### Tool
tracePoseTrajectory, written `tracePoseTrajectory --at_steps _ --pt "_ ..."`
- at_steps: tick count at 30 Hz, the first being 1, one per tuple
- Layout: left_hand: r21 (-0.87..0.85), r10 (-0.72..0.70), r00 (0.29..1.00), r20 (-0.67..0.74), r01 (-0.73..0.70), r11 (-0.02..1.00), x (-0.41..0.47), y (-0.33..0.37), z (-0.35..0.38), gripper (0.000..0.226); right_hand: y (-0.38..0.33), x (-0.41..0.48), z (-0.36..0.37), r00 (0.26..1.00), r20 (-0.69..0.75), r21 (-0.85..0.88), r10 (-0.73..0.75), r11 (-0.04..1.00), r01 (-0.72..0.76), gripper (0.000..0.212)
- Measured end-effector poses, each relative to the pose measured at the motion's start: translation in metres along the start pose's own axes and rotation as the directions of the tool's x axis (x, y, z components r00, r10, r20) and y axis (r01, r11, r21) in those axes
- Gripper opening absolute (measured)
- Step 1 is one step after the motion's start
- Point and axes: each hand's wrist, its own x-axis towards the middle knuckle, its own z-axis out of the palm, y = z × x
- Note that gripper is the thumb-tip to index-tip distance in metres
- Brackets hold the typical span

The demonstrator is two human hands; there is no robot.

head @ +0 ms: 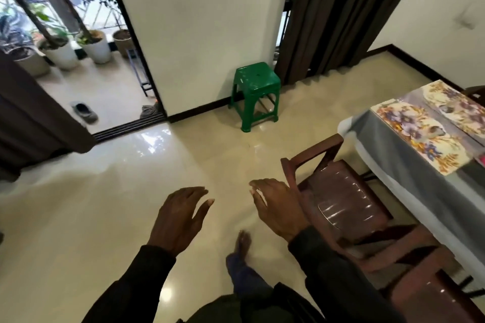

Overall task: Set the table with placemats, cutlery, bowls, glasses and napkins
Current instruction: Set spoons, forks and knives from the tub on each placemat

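well, left hand (181, 217), right hand (278, 207): grip loose, empty; table (383, 149) and placemats (420, 134) partly off-frame

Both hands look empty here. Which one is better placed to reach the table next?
Probably the right hand: it hangs open beside the brown chair, on the side of the table and its placemats. The left hand, also open, is farther away.

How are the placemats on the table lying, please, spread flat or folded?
Spread flat: the near placemat and the far placemat both lie unfolded on the grey tablecloth, with no fold visible.
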Motion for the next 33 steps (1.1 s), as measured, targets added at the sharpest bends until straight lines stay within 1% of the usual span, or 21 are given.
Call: tracePoseTrajectory --at_steps 2,3,5,7,10,12,14,16,20,22,27,29,31,33 --pt "-0.011 0.013 1.000 0.009 -0.013 1.000 0.045 -0.013 0.011 0.042 0.018 0.037 0.011 0.999 -0.033 -0.052 0.016 0.999 -0.018 0.021" --pt "-0.006 0.024 1.000 0.017 -0.024 1.000 0.068 -0.019 0.017 0.041 0.028 0.057 0.017 0.999 -0.030 -0.046 0.028 0.998 -0.030 0.021" --pt "0.005 0.040 0.998 0.053 -0.040 0.999 0.110 -0.027 0.027 0.041 0.045 0.091 0.025 0.998 0.010 -0.007 0.061 0.998 -0.061 0.023" --pt "-0.010 0.051 0.995 0.085 -0.050 0.999 0.151 -0.034 0.035 0.041 0.060 0.126 0.028 0.995 0.018 0.043 0.098 0.994 -0.099 0.025" --pt "-0.032 0.082 0.993 0.084 -0.079 0.996 0.215 -0.039 0.045 0.039 0.077 0.178 0.029 0.992 0.027 0.069 0.124 0.990 -0.126 0.028" --pt "-0.020 0.118 0.985 0.122 -0.117 0.993 0.257 -0.046 0.057 0.039 0.092 0.214 0.028 0.990 0.004 0.063 0.142 0.988 -0.142 0.027" --pt "-0.020 0.142 0.983 0.118 -0.140 0.990 0.293 -0.046 0.066 0.039 0.104 0.238 0.024 0.982 -0.021 0.060 0.185 0.981 -0.184 0.024" --pt "-0.042 0.177 0.977 0.120 -0.173 0.984 0.329 -0.043 0.074 0.039 0.116 0.259 0.017 0.976 -0.045 0.057 0.214 0.976 -0.212 0.023" --pt "-0.096 0.282 0.950 0.135 -0.271 0.958 0.399 -0.047 0.102 0.038 0.151 0.299 0.016 0.961 -0.024 0.024 0.274 0.961 -0.274 0.023" --pt "-0.117 0.330 0.933 0.142 -0.315 0.942 0.438 -0.046 0.115 0.041 0.170 0.319 0.014 0.947 -0.063 0.007 0.314 0.949 -0.315 0.023" --pt "-0.192 0.477 0.868 0.138 -0.449 0.873 0.540 -0.042 0.158 0.039 0.218 0.368 0.015 0.893 -0.114 -0.023 0.435 0.898 -0.440 0.022" --pt "-0.222 0.525 0.831 0.185 -0.485 0.846 0.588 -0.033 0.177 0.038 0.234 0.388 0.009 0.855 -0.152 -0.030 0.496 0.862 -0.506 0.022" --pt "-0.253 0.594 0.773 0.220 -0.543 0.801 0.616 -0.025 0.192 0.039 0.240 0.398 0.002 0.831 -0.196 -0.017 0.520 0.846 -0.533 0.021" --pt "-0.311 0.684 0.688 0.244 -0.612 0.727 0.655 -0.013 0.206 0.041 0.250 0.414 -0.005 0.769 -0.244 0.006 0.592 0.793 -0.609 0.022"
